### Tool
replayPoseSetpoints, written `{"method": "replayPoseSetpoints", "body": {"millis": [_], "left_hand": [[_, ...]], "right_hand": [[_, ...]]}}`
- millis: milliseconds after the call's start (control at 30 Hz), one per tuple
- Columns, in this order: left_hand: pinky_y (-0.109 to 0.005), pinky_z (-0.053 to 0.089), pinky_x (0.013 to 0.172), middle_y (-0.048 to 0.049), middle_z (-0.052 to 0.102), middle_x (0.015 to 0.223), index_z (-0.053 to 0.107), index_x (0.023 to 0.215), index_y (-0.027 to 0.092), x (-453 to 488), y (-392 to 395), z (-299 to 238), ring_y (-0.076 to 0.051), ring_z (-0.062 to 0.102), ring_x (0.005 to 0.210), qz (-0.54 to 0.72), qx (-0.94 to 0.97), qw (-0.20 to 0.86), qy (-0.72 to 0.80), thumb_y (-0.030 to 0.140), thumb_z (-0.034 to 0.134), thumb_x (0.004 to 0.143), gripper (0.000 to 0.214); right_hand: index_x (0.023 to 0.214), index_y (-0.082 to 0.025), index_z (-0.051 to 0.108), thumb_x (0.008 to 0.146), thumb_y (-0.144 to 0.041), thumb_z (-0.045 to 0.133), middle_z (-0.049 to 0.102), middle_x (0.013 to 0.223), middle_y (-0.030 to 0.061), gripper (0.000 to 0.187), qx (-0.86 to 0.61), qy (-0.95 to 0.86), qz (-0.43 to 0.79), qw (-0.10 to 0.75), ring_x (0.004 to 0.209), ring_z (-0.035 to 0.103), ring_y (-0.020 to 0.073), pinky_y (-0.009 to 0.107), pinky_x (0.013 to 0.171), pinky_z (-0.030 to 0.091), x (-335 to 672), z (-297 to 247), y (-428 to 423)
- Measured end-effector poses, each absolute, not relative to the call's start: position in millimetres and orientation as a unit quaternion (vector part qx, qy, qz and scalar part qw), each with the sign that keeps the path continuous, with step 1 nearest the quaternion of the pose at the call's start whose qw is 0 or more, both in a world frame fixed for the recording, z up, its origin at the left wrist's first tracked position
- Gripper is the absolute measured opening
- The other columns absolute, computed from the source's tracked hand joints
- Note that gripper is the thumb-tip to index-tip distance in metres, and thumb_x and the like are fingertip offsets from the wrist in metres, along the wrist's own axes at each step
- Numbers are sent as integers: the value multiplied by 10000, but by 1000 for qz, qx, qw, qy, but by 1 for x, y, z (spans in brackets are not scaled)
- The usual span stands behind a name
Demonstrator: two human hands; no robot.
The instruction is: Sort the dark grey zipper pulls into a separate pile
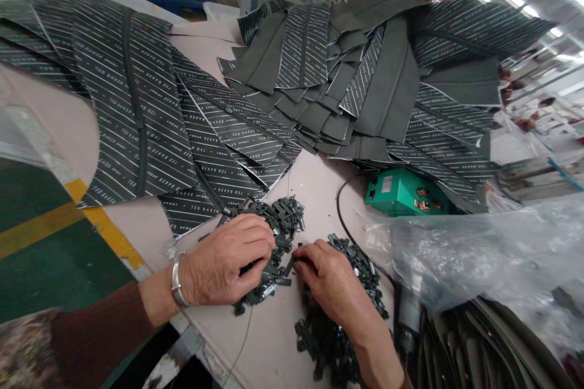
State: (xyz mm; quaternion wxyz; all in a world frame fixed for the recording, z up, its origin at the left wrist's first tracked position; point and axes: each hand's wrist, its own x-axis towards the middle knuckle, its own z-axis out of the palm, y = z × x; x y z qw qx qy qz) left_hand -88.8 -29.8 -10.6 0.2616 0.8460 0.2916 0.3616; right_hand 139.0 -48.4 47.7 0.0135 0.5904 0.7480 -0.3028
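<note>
At lower centre, the right hand (336,282) pinches a tab (290,265), the left hand (225,262) curls, hold unclear, and loose heaps (287,216) remain.

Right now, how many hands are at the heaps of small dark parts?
2. Left hand: against the left heap, some fingers hidden. Right hand: over the right heap, pinching a small dark part. No third hand shows at the heaps.

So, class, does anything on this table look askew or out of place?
The far heap of fabric panels looks askew: they overlap at differing angles, some showing print, others plain. Nearer, small dark parts lie in loose piles, perhaps deliberately. No clear damage shows.
</note>
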Motion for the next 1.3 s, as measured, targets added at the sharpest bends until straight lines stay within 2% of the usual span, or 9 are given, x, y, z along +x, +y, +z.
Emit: {"method": "replayPoseSetpoints", "body": {"millis": [233,333,433,533,667,900,1033,1167,1300], "left_hand": [[-410,466,1030,-44,680,938,600,870,178,-90,-30,-8,-192,601,983,363,846,263,288,50,536,868,143],[-410,469,1026,-44,684,936,592,869,180,-90,-29,-8,-192,609,982,365,845,264,289,58,536,874,134],[-400,472,1026,-39,688,935,587,865,183,-89,-29,-7,-186,615,975,373,844,257,287,61,535,878,133],[-398,478,1015,-39,688,936,592,870,184,-89,-29,-7,-186,618,969,370,845,257,289,64,531,884,135],[-401,475,1018,-46,687,947,608,902,177,-88,-29,-8,-193,611,991,366,846,257,290,61,546,875,134],[-401,470,1025,-47,688,940,616,896,173,-89,-30,-8,-193,606,996,371,846,253,288,72,545,877,125],[-405,465,1026,-43,689,944,618,898,172,-90,-31,-9,-193,602,997,369,845,260,289,72,548,872,125],[-405,465,1024,-40,691,956,605,863,176,-89,-31,-10,-195,601,1003,364,846,261,290,71,550,866,118],[-400,471,1016,-38,696,940,609,862,180,-88,-30,-8,-193,609,985,367,846,255,291,69,537,870,132]], "right_hand": [[1011,-198,683,928,-80,546,682,937,30,199,604,741,-295,-9,838,683,188,321,776,515,162,59,-69],[981,-234,697,890,-115,580,700,917,20,190,628,726,-278,41,822,701,214,355,760,526,180,71,-82],[1069,-248,696,883,-199,641,700,1011,50,200,650,724,-227,39,941,702,274,416,821,540,178,74,-92],[1164,-244,662,919,-185,616,681,997,49,256,636,730,-251,1,906,697,252,386,790,552,151,65,-96],[1246,-219,627,923,-200,655,664,1027,66,325,625,739,-251,21,908,698,269,388,781,554,113,46,-94],[919,-210,691,908,-242,677,691,913,39,36,625,735,-248,86,847,691,252,335,719,475,110,48,-84],[842,-203,693,900,-216,653,706,850,34,72,622,728,-268,103,784,677,214,304,673,405,113,53,-81],[774,-211,687,937,-213,604,689,788,4,183,623,709,-329,37,733,633,155,269,679,372,119,53,-83],[720,-202,648,912,-226,609,655,718,-9,196,646,682,-343,21,679,585,147,269,647,341,122,53,-84]]}}
